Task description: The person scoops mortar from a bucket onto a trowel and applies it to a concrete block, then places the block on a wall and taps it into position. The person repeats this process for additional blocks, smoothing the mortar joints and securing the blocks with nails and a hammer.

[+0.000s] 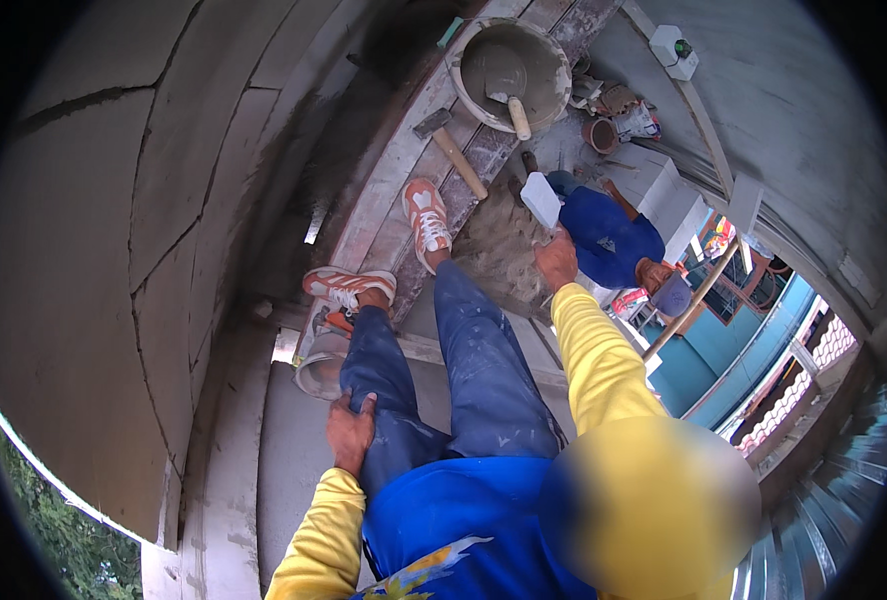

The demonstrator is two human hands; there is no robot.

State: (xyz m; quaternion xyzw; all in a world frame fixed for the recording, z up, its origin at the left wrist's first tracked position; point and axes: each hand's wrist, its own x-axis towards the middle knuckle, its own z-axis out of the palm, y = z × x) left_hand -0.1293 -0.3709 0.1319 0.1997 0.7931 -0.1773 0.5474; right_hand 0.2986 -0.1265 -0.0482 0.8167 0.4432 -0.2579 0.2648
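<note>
My right hand (557, 258) is closed at the end of a pale, flat-bladed trowel (541, 200); the grip is hidden in my fingers. My left hand (351, 432) rests on my left trouser leg near the knee, thumb and fingers apart, holding nothing. Beyond my feet, a hammer (451, 153) with a wooden handle lies across the planks (382, 215). At the far end stands a round tub (454, 75) of wet grey mortar, with a second trowel (518, 115) in it, its wooden handle over the rim.
Below, at the right, is another person (609, 235) in a blue shirt and cap. A sand heap (499, 245) lies beside the planks. A clear bucket (322, 368) is near my left foot. The cracked block wall (104, 250) rises at left; a pole (694, 300) slants at right.
</note>
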